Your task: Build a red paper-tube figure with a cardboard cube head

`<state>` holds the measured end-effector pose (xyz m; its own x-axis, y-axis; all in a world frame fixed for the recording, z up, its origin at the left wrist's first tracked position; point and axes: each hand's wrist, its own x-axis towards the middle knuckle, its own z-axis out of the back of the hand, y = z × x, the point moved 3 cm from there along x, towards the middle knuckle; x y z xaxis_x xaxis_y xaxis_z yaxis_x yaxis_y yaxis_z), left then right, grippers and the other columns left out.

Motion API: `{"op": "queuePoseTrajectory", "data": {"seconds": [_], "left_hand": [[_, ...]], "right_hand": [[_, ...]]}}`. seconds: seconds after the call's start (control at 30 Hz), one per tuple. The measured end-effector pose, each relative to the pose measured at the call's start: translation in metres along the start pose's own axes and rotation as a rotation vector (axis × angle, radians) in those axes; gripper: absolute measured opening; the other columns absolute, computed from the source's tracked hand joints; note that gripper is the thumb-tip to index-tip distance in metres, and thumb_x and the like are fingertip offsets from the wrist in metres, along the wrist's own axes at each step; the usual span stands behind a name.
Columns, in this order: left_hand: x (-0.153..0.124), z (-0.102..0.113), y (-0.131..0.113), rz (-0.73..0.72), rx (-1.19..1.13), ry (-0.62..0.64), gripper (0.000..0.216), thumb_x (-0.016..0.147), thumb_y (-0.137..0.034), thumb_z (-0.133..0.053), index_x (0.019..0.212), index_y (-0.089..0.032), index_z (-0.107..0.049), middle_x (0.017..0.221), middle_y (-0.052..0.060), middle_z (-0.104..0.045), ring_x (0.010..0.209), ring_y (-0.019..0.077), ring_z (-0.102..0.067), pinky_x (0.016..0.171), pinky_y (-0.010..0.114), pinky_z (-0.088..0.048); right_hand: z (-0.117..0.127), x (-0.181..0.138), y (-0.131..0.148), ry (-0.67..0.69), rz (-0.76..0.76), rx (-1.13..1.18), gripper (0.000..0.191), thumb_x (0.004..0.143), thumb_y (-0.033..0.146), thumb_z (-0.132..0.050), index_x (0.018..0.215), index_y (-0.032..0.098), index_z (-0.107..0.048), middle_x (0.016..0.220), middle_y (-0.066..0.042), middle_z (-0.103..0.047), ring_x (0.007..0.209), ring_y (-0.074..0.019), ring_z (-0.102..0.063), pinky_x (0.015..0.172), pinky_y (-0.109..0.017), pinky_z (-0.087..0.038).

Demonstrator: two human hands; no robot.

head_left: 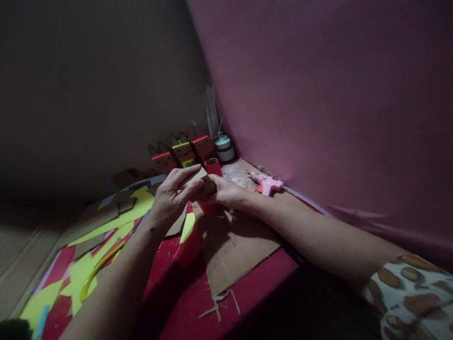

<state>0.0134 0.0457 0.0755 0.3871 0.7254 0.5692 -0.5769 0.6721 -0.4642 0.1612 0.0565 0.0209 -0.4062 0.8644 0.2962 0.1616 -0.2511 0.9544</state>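
Surface: table [265, 288] covered in deep red, with a flat cardboard sheet [240, 255] and thin offcuts [217, 307] near its front edge. Room dim; smooth pinkish-purple wall [329, 104] at right, dark grey wall [95, 89] at left.

Position: small cardboard box [194, 178] lies between the two hands, above the sheet. Left hand [173, 191] is clamped on the box, thumb and fingers across its upper part. Right hand [226, 192] is closed around a red piece [208, 208] directly beneath the box; its fingertips are partly hidden.

Materials: box is plain brown, square-edged. Behind the hands, an open-topped red tube [214, 168] stands upright, near box-headed figures [183, 152] with pointed ears. Pale jar [224, 148] is rounded, dark-banded. Pink glue gun [269, 185] shows a small lit spot. Yellow paper scraps [76, 271], angular, overlap red ones at left.
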Motion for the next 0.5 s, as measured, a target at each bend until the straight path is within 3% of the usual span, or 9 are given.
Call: {"op": "queuePoseTrajectory", "data": {"seconds": [0.2, 0.37, 0.5], "left_hand": [[0.0002, -0.0009, 0.0017, 0.001, 0.004, -0.005, 0.050, 0.089, -0.053, -0.061, 0.127, -0.021, -0.068, 0.111, 0.007, -0.066, 0.101, 0.0234, -0.063, 0.086, 0.035, -0.051], [-0.0018, 0.0002, 0.0037, -0.016, 0.045, 0.017, 0.050, 0.091, -0.051, -0.060, 0.131, -0.021, -0.066, 0.113, 0.008, -0.065, 0.107, 0.0262, -0.062, 0.096, 0.042, -0.049], [-0.0025, 0.0044, 0.0035, 0.036, -0.041, 0.013, 0.065, 0.085, -0.051, -0.068, 0.144, -0.025, -0.054, 0.122, 0.008, -0.064, 0.110, 0.0269, -0.063, 0.100, 0.042, -0.050]], "right_hand": [[0.0001, 0.0020, -0.0031, -0.016, 0.001, 0.008, 0.027, 0.065, 0.004, -0.072, 0.084, 0.021, -0.062, 0.080, 0.001, -0.064, 0.080, -0.0188, -0.059, 0.077, -0.034, -0.052], [0.0014, -0.0009, -0.0003, -0.042, -0.022, -0.003, 0.034, 0.062, 0.004, -0.073, 0.090, 0.021, -0.061, 0.081, 0.001, -0.064, 0.080, -0.0181, -0.058, 0.077, -0.033, -0.049], [0.0016, -0.0011, -0.0008, -0.052, -0.015, 0.025, 0.036, 0.061, 0.006, -0.074, 0.091, 0.021, -0.060, 0.083, 0.001, -0.064, 0.081, -0.0184, -0.059, 0.078, -0.033, -0.048]]}}
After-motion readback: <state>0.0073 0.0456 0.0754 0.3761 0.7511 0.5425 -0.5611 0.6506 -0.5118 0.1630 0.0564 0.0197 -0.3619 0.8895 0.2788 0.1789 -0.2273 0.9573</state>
